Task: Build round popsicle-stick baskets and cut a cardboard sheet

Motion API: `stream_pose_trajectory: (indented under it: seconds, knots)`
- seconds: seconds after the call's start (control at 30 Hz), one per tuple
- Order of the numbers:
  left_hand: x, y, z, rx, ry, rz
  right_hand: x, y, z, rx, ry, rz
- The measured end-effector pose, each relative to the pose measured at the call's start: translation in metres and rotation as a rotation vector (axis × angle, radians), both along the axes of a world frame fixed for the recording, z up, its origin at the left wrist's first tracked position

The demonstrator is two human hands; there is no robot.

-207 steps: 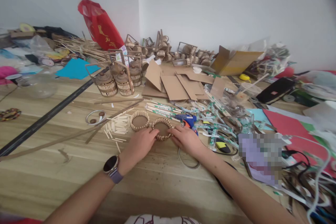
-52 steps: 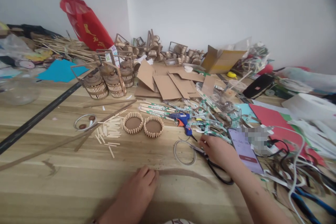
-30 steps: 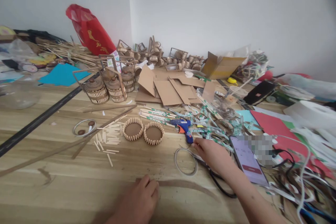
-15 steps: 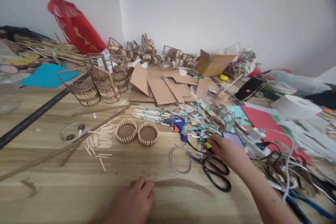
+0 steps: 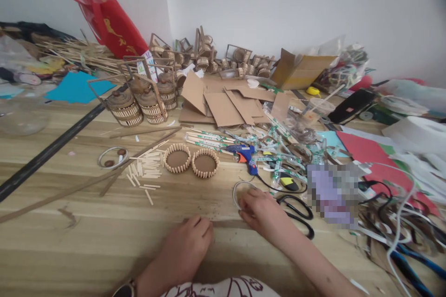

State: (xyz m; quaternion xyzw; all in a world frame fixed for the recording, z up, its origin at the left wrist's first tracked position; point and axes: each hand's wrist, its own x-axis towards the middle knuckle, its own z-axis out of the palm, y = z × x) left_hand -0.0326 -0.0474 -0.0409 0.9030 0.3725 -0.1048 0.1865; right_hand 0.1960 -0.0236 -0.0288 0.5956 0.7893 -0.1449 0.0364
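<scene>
My left hand is closed over one end of a flat brown strip, holding it against the table. The strip runs right from there and passes under my right hand. The fingers of my right hand are curled together above the strip; whatever they hold is hidden. Just behind them lies a thin wire ring, partly covered. Black-handled scissors rest to the right, their blades out of sight beneath my hand and forearm. Farther back sit two round trays edged with short sticks, next to a blue glue gun.
Loose short sticks and long brown strips lie to the left. Small lidded baskets stand behind them. Cardboard sheets fill the back middle. A glue-gun cord, a black-and-yellow tool, and a blurred-out phone are at right.
My right hand has moved left and nearer, from beside the black-and-yellow tool to over the strip and ring. My left hand stays on the strip. The view has shifted slightly.
</scene>
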Motion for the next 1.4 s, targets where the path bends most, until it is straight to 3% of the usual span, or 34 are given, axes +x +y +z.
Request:
stream_pose_trajectory:
  seconds: [0.13, 0.3, 0.53, 0.77, 0.93, 1.1, 1.17, 1.27, 1.33, 1.4]
  knots:
    - [-0.003, -0.001, 0.001, 0.033, -0.083, 0.069, 0.002, -0.006, -0.005, 0.191, -0.023, 0.089]
    - [-0.005, -0.002, -0.008, 0.156, -0.115, 0.142, -0.018, -0.022, -0.001, 0.443, 0.150, 0.235]
    - [-0.003, -0.003, -0.020, 0.282, -0.195, 0.233, -0.041, -0.032, -0.008, 0.510, 0.227, 0.318]
    - [-0.004, -0.004, -0.012, 0.311, -0.248, 0.195, -0.039, -0.028, -0.009, 0.565, 0.230, 0.347]
    - [-0.007, -0.006, -0.008, 0.281, -0.285, 0.183, -0.029, -0.023, 0.006, 0.514, 0.154, 0.399]
    - [-0.014, -0.009, -0.018, 0.247, -0.306, 0.228, 0.000, -0.021, 0.043, 0.526, 0.018, 0.299]
    - [-0.019, -0.012, -0.025, 0.294, -0.357, 0.146, 0.012, -0.019, 0.062, 0.469, 0.094, 0.167]
    - [-0.027, -0.016, -0.034, 0.430, -0.413, -0.005, 0.013, -0.014, 0.080, 0.135, 0.300, 0.063]
    - [-0.031, -0.019, -0.038, 0.505, -0.410, -0.038, 0.002, -0.009, 0.077, -0.149, 0.365, 0.033]
    - [-0.032, -0.021, -0.040, 0.542, -0.387, -0.036, -0.014, -0.002, 0.062, -0.362, 0.428, 0.020]
